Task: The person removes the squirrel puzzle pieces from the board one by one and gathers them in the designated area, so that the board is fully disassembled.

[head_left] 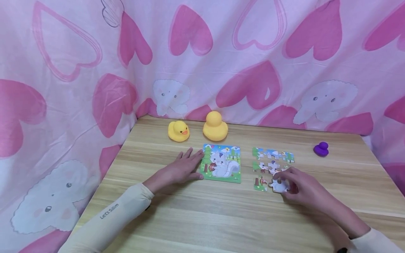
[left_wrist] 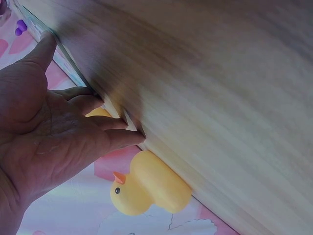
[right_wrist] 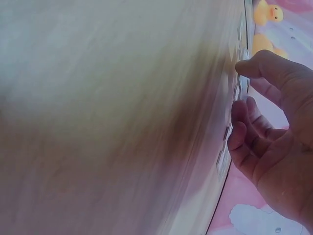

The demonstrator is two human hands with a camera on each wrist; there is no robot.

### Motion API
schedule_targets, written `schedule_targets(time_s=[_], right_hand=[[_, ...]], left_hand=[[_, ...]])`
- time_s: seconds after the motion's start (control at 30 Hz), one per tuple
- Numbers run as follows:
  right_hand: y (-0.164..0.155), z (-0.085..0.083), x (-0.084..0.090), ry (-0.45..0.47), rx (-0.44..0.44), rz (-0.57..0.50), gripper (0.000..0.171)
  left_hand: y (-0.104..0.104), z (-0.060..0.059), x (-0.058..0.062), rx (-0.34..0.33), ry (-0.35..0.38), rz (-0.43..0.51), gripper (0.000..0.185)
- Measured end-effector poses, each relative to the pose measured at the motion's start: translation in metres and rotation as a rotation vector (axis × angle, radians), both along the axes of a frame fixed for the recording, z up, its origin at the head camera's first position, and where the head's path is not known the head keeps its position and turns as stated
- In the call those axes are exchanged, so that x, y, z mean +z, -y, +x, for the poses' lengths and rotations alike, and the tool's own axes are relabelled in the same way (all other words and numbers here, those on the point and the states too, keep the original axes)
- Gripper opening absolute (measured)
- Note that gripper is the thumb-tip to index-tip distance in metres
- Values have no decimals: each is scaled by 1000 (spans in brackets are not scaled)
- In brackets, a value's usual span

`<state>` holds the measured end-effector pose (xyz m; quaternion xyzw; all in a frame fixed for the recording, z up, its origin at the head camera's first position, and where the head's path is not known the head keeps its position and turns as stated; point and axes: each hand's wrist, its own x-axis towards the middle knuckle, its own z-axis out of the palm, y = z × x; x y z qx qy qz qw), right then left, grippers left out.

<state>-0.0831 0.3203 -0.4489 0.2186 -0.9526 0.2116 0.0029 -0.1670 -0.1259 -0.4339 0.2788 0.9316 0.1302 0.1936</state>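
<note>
- While the puzzle board at centre frame is steadied by the flat, released left hand, a loose piece is pinched by the right hand.
- Step judged: piece pick-up; a lift clear of neighbouring pieces is called for next.

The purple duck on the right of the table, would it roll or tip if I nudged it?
The purple duck looks squat with a broad base, so it probably slides rather than rolls. Small and likely hollow, it should be light. It sits alone, so nothing would stop it.

Wooden table, pink heart-print curtain behind.
</note>
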Motion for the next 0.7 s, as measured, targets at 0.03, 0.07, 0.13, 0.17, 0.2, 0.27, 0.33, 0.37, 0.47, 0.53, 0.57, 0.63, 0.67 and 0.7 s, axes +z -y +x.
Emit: schedule_targets(time_s=[0.03,0.07,0.13,0.17,0.2,0.27,0.33,0.37,0.47,0.53,0.57,0.63,0.67,0.7], right_hand=[[-1,0,0,10,2,2,56],[-1,1,0,17,3,7,55],[-2,0,0,32,6,16,54],[-2,0,0,42,8,18,54],[-2,0,0,50,13,18,54],[-2,0,1,67,21,20,52],[-2,-1,3,89,30,20,50],[-2,-1,5,104,37,22,50],[0,-4,10,134,50,34,50],[3,-6,14,139,53,34,50],[5,-8,16,139,52,36,50],[11,-12,19,127,40,37,49],[15,-14,20,121,36,34,47],[20,-17,21,115,31,28,46]], left_hand=[[0,0,1,1,1,-2,89],[0,0,1,1,2,-3,88],[0,1,1,0,0,-3,88],[0,1,1,0,0,-2,88],[0,1,1,0,0,-4,88],[0,1,1,0,-1,-4,88],[0,0,0,1,-2,-8,88],[0,0,0,0,-3,-8,88],[0,0,-1,-3,-5,-10,89],[0,0,-1,-4,-5,-9,89],[0,0,-1,-4,-3,-8,89],[0,0,0,-1,3,-7,89],[0,-1,0,2,5,-8,90],[0,-1,0,7,8,-6,90]])
